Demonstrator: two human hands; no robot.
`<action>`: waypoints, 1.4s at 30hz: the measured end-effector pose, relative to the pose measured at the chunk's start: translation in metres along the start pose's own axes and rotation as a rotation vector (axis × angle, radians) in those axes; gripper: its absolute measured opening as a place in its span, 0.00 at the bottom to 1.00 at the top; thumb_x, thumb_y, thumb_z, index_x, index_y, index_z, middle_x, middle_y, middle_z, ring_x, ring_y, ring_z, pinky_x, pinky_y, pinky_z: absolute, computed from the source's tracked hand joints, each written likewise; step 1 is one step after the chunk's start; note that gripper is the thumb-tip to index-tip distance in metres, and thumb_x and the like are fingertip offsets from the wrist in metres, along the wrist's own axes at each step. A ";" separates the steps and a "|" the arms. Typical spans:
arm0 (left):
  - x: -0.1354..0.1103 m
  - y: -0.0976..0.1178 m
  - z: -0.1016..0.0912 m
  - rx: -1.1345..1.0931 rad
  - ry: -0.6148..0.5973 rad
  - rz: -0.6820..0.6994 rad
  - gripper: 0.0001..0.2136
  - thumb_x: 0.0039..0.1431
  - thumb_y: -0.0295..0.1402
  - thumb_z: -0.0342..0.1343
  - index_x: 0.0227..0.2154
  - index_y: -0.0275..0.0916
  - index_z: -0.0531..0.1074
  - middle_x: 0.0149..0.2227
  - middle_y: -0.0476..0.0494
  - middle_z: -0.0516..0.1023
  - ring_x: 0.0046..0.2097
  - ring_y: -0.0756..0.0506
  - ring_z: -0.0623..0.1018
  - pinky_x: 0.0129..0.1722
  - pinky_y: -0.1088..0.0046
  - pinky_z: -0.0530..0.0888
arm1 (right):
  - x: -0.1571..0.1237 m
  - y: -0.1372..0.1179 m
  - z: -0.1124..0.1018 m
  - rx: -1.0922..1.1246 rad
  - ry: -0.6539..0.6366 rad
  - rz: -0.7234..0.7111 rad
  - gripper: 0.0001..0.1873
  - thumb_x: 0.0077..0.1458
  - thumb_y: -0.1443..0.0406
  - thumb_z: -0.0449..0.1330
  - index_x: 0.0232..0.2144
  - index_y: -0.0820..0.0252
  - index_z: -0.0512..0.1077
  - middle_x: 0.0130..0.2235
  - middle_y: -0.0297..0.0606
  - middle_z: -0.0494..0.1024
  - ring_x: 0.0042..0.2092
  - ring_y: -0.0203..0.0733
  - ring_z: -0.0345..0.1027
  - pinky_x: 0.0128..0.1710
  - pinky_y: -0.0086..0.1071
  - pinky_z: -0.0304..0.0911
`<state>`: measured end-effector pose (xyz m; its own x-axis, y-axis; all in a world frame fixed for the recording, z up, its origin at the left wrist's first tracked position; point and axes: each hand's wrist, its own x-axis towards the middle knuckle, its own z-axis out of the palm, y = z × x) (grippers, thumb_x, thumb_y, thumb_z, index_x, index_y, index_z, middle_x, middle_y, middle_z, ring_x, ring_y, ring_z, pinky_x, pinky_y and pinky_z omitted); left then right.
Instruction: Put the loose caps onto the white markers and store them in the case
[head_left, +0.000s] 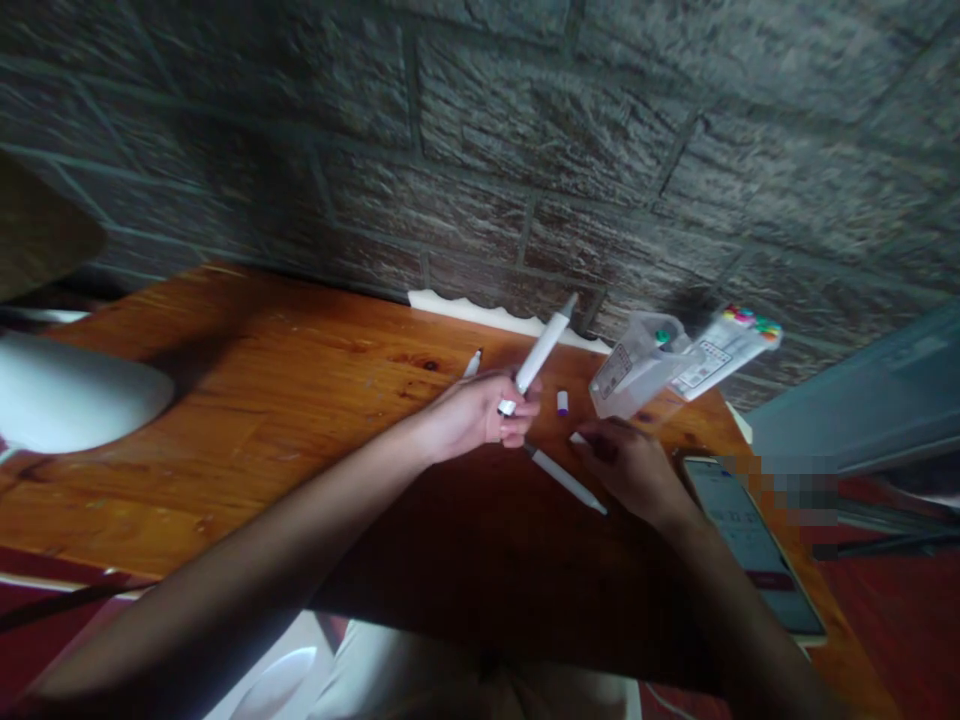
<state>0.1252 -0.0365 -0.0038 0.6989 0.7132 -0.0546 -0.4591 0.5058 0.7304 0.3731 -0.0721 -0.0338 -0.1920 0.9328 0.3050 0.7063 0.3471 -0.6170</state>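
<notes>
My left hand (469, 415) is closed around a white marker (544, 350), whose grey tip points up and to the right. A short white piece with a dark end shows below the fingers; whether it belongs to that marker I cannot tell. My right hand (634, 468) is lowered to the table, its fingers pinched at a small white marker cap (578, 438). Between the hands, another white marker (568, 481) lies on the wood. A white cap with a purple end (562, 403) rests just beyond. Partly hidden behind my left hand is a further marker (473, 364).
A clear plastic case (619, 378) with a green-ended marker inside stands at the back right, beside a case full of coloured markers (724, 352). A phone (750, 540) lies under my right forearm. White wavy-edged material (487, 318) runs along the brick wall. A white rounded object (82, 395) sits left.
</notes>
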 end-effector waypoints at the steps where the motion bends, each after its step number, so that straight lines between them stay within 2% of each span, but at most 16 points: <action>1: 0.000 0.005 -0.003 -0.032 0.047 0.024 0.06 0.49 0.25 0.53 0.33 0.36 0.67 0.22 0.55 0.61 0.20 0.55 0.62 0.20 0.81 0.66 | 0.000 -0.004 0.003 -0.020 -0.001 -0.016 0.09 0.55 0.60 0.64 0.37 0.57 0.80 0.34 0.40 0.79 0.33 0.43 0.72 0.38 0.38 0.67; 3: -0.001 0.015 -0.006 -0.054 0.129 0.075 0.02 0.53 0.28 0.52 0.31 0.36 0.66 0.21 0.55 0.58 0.19 0.55 0.60 0.18 0.82 0.63 | 0.004 -0.018 0.011 -0.058 0.012 -0.088 0.12 0.58 0.59 0.63 0.42 0.57 0.79 0.39 0.43 0.80 0.40 0.47 0.74 0.45 0.40 0.68; 4: -0.001 0.018 -0.008 -0.049 0.159 0.096 0.04 0.57 0.31 0.51 0.29 0.37 0.65 0.21 0.55 0.58 0.18 0.55 0.59 0.17 0.82 0.61 | 0.007 -0.027 0.016 -0.079 0.001 -0.146 0.14 0.59 0.58 0.62 0.45 0.57 0.78 0.42 0.44 0.80 0.44 0.48 0.73 0.48 0.41 0.67; 7: -0.002 0.025 -0.008 0.003 0.230 0.168 0.16 0.64 0.44 0.51 0.26 0.38 0.63 0.20 0.56 0.56 0.18 0.55 0.57 0.16 0.83 0.59 | 0.019 -0.052 0.038 -0.143 -0.167 -0.353 0.18 0.61 0.58 0.61 0.52 0.57 0.73 0.50 0.43 0.79 0.52 0.48 0.71 0.54 0.41 0.65; 8: -0.002 0.026 -0.008 0.023 0.252 0.196 0.18 0.64 0.47 0.52 0.26 0.38 0.62 0.20 0.57 0.55 0.17 0.56 0.57 0.16 0.83 0.58 | 0.023 -0.058 0.047 -0.157 -0.234 -0.400 0.19 0.61 0.59 0.61 0.53 0.57 0.73 0.51 0.42 0.79 0.53 0.49 0.70 0.54 0.41 0.65; 10: -0.002 0.026 -0.008 0.068 0.296 0.267 0.20 0.61 0.50 0.56 0.27 0.38 0.64 0.19 0.58 0.55 0.17 0.57 0.55 0.16 0.84 0.57 | 0.029 -0.066 0.064 -0.173 -0.289 -0.443 0.16 0.62 0.63 0.60 0.51 0.58 0.74 0.49 0.43 0.80 0.52 0.49 0.70 0.53 0.42 0.66; 13: -0.002 0.026 -0.012 0.148 0.322 0.369 0.17 0.60 0.49 0.58 0.35 0.37 0.69 0.19 0.59 0.55 0.17 0.57 0.54 0.16 0.84 0.55 | 0.032 -0.066 0.078 -0.160 -0.252 -0.438 0.11 0.63 0.66 0.58 0.46 0.59 0.76 0.42 0.43 0.81 0.46 0.50 0.72 0.49 0.42 0.68; 16: -0.004 0.025 -0.018 0.209 0.300 0.383 0.16 0.61 0.47 0.59 0.41 0.38 0.70 0.21 0.59 0.57 0.17 0.57 0.55 0.17 0.84 0.57 | 0.031 -0.056 0.065 -0.127 -0.168 -0.408 0.14 0.64 0.64 0.56 0.50 0.58 0.74 0.42 0.44 0.80 0.45 0.48 0.72 0.47 0.42 0.69; 19: -0.007 0.020 -0.019 0.299 0.225 0.251 0.16 0.60 0.45 0.60 0.41 0.37 0.70 0.24 0.56 0.61 0.19 0.58 0.56 0.18 0.83 0.55 | 0.033 -0.045 0.032 0.072 0.057 -0.237 0.19 0.66 0.62 0.54 0.57 0.57 0.69 0.43 0.43 0.77 0.43 0.43 0.71 0.44 0.37 0.69; 23: -0.011 0.008 -0.012 0.509 0.086 0.029 0.16 0.64 0.44 0.57 0.43 0.34 0.71 0.27 0.53 0.63 0.22 0.58 0.55 0.19 0.82 0.51 | 0.036 -0.038 -0.008 0.531 0.338 0.008 0.14 0.63 0.59 0.59 0.50 0.53 0.73 0.39 0.36 0.77 0.39 0.38 0.71 0.41 0.32 0.69; 26: -0.014 0.003 -0.005 0.649 0.049 -0.013 0.16 0.66 0.44 0.53 0.43 0.35 0.71 0.27 0.52 0.64 0.24 0.56 0.58 0.21 0.81 0.53 | 0.038 -0.041 -0.017 0.745 0.457 0.048 0.11 0.59 0.60 0.64 0.44 0.52 0.74 0.37 0.33 0.78 0.37 0.36 0.73 0.41 0.31 0.70; 28: -0.014 0.002 -0.001 0.723 0.052 -0.036 0.16 0.66 0.45 0.53 0.43 0.36 0.72 0.28 0.52 0.65 0.26 0.55 0.60 0.21 0.81 0.55 | 0.039 -0.044 -0.015 0.809 0.478 0.047 0.10 0.57 0.61 0.65 0.42 0.53 0.75 0.36 0.32 0.79 0.38 0.35 0.74 0.41 0.31 0.71; 33: -0.014 0.001 0.005 0.784 0.087 -0.045 0.16 0.66 0.46 0.52 0.42 0.36 0.72 0.27 0.52 0.65 0.27 0.53 0.62 0.24 0.79 0.58 | 0.037 -0.048 -0.010 0.777 0.368 0.059 0.13 0.55 0.58 0.66 0.42 0.54 0.74 0.35 0.34 0.81 0.37 0.37 0.76 0.42 0.34 0.73; 37: -0.013 0.001 0.002 0.982 0.109 0.065 0.15 0.68 0.44 0.49 0.39 0.37 0.72 0.26 0.52 0.65 0.27 0.51 0.64 0.27 0.78 0.62 | 0.033 -0.046 -0.012 0.727 0.206 0.075 0.14 0.52 0.56 0.68 0.36 0.57 0.74 0.34 0.36 0.82 0.35 0.38 0.76 0.37 0.34 0.73; 40: -0.014 -0.001 0.002 1.237 0.120 0.171 0.14 0.68 0.43 0.49 0.35 0.39 0.73 0.27 0.51 0.68 0.30 0.50 0.68 0.32 0.77 0.63 | 0.030 -0.042 -0.018 0.686 0.024 0.098 0.14 0.51 0.55 0.69 0.29 0.59 0.73 0.27 0.33 0.79 0.28 0.35 0.71 0.29 0.29 0.67; 42: -0.016 -0.005 0.005 1.388 0.078 0.196 0.14 0.68 0.43 0.50 0.34 0.40 0.74 0.28 0.51 0.72 0.31 0.49 0.71 0.33 0.76 0.62 | 0.029 -0.039 -0.022 0.599 -0.061 0.104 0.19 0.53 0.52 0.66 0.22 0.59 0.72 0.21 0.30 0.73 0.23 0.32 0.64 0.24 0.27 0.59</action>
<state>0.1192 -0.0528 -0.0027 0.6346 0.7632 0.1215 0.3965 -0.4565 0.7965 0.3544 -0.0609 0.0150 -0.1934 0.9626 0.1899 0.2208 0.2313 -0.9475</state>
